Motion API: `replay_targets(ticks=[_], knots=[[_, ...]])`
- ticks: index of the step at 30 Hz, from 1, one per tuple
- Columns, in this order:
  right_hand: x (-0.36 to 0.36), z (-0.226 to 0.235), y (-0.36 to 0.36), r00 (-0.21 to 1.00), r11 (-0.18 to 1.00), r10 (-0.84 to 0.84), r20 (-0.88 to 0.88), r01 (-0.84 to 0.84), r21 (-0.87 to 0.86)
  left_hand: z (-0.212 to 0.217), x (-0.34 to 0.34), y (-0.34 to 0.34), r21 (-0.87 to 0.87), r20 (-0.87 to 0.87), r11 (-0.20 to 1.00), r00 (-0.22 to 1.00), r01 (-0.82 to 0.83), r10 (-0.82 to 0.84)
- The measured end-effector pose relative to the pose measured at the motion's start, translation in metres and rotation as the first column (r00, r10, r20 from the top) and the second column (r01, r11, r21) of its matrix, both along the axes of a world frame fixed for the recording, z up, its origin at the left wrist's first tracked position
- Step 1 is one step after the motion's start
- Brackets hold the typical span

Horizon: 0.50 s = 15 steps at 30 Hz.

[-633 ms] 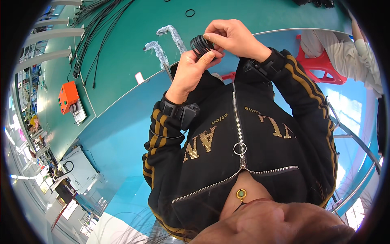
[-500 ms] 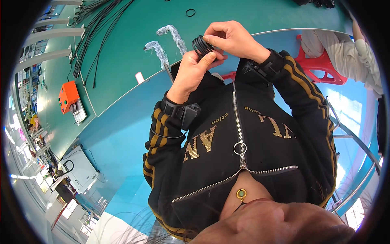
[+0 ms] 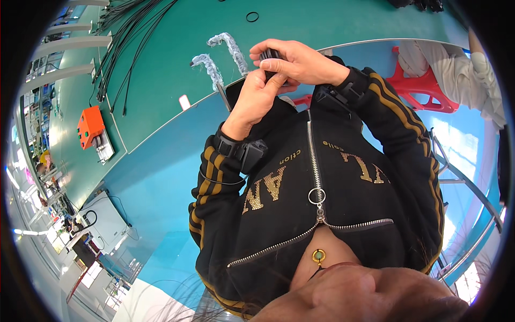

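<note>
A small coil of black cable is held up between my two hands, just over the near edge of the green table. My left hand grips its lower left side, thumb pressed against the loops. From the right, my right hand wraps over the top of the coil, fingers bent around its far side and thumb across the front. Much of the coil is hidden by the fingers. Two bent hooks wrapped in pale plastic, a nearer hook and a farther hook, stand left of my hands.
Long black cables lie across the green table at the far left. A black ring rests beyond my hands. An orange box device sits left. At right are a red plastic stool and another person's pale clothing.
My right hand has moved slightly left and down, closing over the coil, which showed more of its loops before. My left hand has shifted only a little.
</note>
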State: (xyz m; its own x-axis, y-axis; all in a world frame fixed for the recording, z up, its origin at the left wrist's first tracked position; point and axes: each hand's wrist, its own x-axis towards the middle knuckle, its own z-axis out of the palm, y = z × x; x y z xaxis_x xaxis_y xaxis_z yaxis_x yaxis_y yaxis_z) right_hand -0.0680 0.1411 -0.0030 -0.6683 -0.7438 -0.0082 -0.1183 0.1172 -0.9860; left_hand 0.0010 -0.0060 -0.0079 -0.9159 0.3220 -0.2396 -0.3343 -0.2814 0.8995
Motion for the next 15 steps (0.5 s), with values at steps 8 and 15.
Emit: replay_targets(ticks=[8,15], knots=[[0.0,0.009,-0.001,0.98,0.991,0.085,0.183,-0.064,-0.117,0.003,0.003,-0.009,-0.048,-0.009,0.998,1.0,0.027,-0.027],[-0.011,0.0,0.01,0.997,0.945,-0.005,-0.079,-0.021,-0.325,0.011,0.001,-0.017,-0.085,0.012,0.993,0.997,0.079,-0.078]])
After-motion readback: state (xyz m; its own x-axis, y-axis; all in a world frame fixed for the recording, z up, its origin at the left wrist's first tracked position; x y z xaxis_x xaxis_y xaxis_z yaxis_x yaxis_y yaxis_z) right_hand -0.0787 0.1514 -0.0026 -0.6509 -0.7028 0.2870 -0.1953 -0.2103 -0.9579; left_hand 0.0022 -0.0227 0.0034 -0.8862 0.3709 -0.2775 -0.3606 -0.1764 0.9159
